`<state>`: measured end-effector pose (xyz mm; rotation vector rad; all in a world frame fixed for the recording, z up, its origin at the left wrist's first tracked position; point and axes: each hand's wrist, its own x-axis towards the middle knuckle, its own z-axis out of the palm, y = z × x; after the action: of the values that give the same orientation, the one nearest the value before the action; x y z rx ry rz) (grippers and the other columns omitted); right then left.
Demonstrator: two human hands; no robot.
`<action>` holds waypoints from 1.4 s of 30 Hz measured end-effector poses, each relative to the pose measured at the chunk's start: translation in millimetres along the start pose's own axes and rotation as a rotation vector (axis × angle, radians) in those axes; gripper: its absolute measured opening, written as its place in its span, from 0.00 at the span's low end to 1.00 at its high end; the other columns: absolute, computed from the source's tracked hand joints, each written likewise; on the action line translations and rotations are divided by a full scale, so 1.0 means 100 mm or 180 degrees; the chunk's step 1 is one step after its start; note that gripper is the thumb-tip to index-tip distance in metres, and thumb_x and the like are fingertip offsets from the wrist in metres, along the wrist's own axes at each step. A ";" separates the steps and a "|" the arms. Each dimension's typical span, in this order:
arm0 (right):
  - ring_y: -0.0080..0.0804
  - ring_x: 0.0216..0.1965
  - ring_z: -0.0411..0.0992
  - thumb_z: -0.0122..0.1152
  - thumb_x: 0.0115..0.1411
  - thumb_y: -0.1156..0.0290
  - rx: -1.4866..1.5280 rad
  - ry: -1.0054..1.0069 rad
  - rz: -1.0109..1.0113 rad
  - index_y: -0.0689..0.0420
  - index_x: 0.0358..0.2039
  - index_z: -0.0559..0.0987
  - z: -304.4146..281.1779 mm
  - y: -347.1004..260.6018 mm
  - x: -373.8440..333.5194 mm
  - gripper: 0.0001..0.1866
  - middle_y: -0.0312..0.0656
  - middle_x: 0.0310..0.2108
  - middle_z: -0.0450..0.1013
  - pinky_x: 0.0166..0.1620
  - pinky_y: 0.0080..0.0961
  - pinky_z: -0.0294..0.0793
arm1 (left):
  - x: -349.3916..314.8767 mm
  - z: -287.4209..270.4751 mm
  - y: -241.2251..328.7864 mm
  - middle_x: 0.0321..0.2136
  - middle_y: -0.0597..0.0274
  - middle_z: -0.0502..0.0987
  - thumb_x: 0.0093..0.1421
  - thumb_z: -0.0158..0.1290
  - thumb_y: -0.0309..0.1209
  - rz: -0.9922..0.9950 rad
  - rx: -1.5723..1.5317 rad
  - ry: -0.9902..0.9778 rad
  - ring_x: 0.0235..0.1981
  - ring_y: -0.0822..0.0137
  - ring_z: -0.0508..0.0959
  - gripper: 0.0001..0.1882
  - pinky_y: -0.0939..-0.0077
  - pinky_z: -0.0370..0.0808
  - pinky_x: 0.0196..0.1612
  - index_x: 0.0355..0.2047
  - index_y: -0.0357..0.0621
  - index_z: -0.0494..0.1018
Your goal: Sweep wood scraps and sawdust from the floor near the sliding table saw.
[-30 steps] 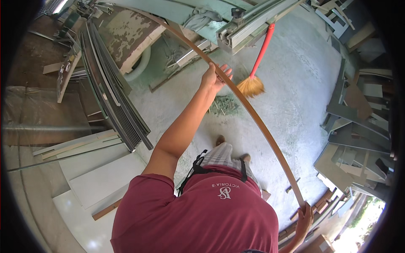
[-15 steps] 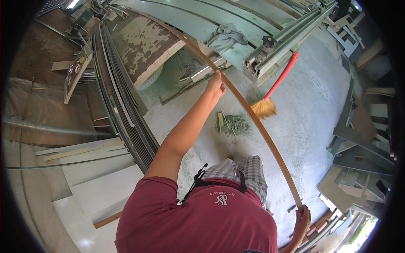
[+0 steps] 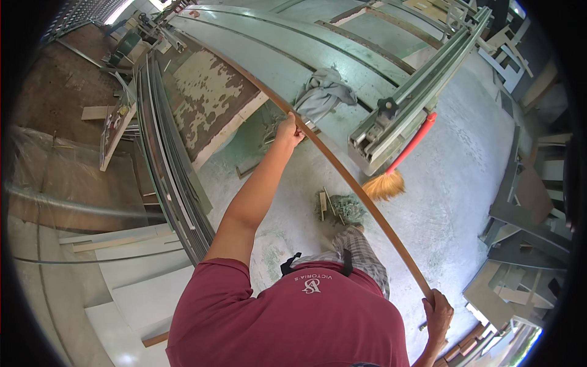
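Observation:
A long, thin brown strip (image 3: pixel 358 190), which looks like wood, runs from the far left down to the near right. My left hand (image 3: pixel 290 129), arm stretched forward, is closed around it about midway. At its near end my right hand (image 3: pixel 438 312) grips the strip too, low on the right. The strip's far end reaches over or along the pale sliding-table machine (image 3: pixel 244 33); whether it touches the top I cannot tell. A grey cloth (image 3: pixel 327 92) lies on the machine just beyond my left hand.
A metal rail with a black knob (image 3: pixel 386 107) juts toward me. Below it leans a broom (image 3: pixel 385 185) with a red handle. Offcuts and greenish debris (image 3: pixel 347 209) lie by my foot. Long dark strips (image 3: pixel 165 159) stack at left; board scraps (image 3: pixel 520 232) line the right.
My body and both hands have moved forward with the strip, toward the machine. The foot is now beside the debris pile. Both hands keep their hold.

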<state>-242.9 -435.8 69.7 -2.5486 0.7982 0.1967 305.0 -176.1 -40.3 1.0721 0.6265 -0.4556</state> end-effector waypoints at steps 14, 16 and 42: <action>0.39 0.22 0.69 0.59 0.45 0.79 0.0266 0.0001 -0.0468 0.50 0.49 0.68 -0.22 -0.25 0.71 0.27 0.45 0.23 0.67 0.24 0.33 0.67 | 0.39 0.45 0.39 0.26 0.59 0.65 0.61 0.40 0.37 0.0791 0.0825 0.0746 0.18 0.70 0.64 0.14 0.75 0.66 0.16 0.40 0.37 0.61; 0.40 0.21 0.68 0.57 0.47 0.79 0.0262 -0.0161 -0.0498 0.50 0.49 0.67 -0.17 -0.32 0.72 0.27 0.45 0.22 0.66 0.24 0.34 0.66 | 0.41 0.46 0.38 0.27 0.59 0.66 0.61 0.39 0.34 0.1595 0.1332 0.1333 0.16 0.72 0.61 0.18 0.78 0.61 0.16 0.50 0.42 0.58; 0.40 0.20 0.67 0.51 0.51 0.75 0.0319 -0.0662 -0.0648 0.47 0.51 0.66 0.51 -2.63 1.72 0.24 0.45 0.21 0.63 0.21 0.33 0.66 | 1.82 -0.49 2.55 0.34 0.55 0.70 0.63 0.35 0.36 0.1088 0.2727 0.1160 0.10 0.72 0.59 0.26 0.77 0.60 0.12 0.60 0.51 0.42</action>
<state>47.9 -307.5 79.8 -2.4447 0.4556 0.3400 586.7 -33.5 -9.4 2.0725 0.5510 -0.2182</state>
